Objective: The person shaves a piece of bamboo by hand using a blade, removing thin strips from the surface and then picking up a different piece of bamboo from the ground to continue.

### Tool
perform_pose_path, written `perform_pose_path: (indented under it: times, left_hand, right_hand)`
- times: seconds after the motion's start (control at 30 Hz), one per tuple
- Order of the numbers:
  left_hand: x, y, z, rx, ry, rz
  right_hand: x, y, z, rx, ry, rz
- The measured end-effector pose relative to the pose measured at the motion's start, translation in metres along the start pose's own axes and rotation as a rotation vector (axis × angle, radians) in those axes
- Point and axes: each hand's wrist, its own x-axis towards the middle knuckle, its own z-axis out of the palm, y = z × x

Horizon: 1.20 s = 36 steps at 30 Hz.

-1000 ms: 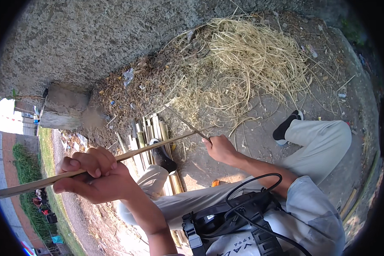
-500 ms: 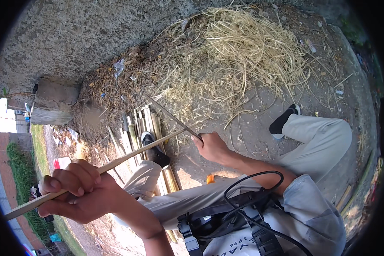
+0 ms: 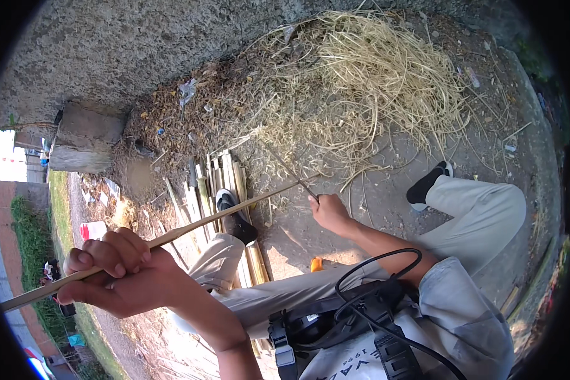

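My left hand [image 3: 123, 272] is closed around a long, pale bamboo strip [image 3: 202, 221], which slants from the lower left up toward the middle. In my right hand [image 3: 330, 213] is a knife with a long, narrow dark blade [image 3: 291, 172]. Its handle is hidden in my fist. The blade crosses the strip near the strip's far end, just left of my right fist; how deeply it touches cannot be made out. Below the strip, a bundle of split bamboo pieces [image 3: 239, 180] lies on the ground beside my left shoe [image 3: 235, 218].
A big heap of pale shavings [image 3: 386, 76] spreads over the ground at the far right. A rough wall [image 3: 139, 44] runs along the back, with a concrete block [image 3: 88, 136] at its left. An orange object [image 3: 316, 263] lies between my legs. A black cable [image 3: 380, 256] loops at my waist.
The knife has swung, so its tip sits farther right and the blade looks shorter. My right hand has shifted slightly right. The left hand keeps its grip on the strip. The whole view has shifted a little.
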Motion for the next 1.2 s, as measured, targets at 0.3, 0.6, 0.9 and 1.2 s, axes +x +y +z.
perform_pose_path:
  times: [0.3,0.6,0.9,1.2]
  left_hand:
    - [-0.003,-0.006,0.034,0.027,0.009,0.022]
    - [0.006,0.006,-0.014,0.045,0.055,-0.091]
    - [0.013,-0.008,0.005,0.293,0.349,-0.191]
    - [0.011,-0.012,0.022,0.471,0.393,-0.033]
  right_hand:
    - [0.014,0.005,0.001,-0.011,0.014,0.091]
    - [0.015,0.014,-0.011,-0.16,-0.134,0.192]
    - [0.031,0.044,-0.018,-0.074,-0.048,0.299]
    - [0.016,0.038,0.009,0.074,0.021,0.138]
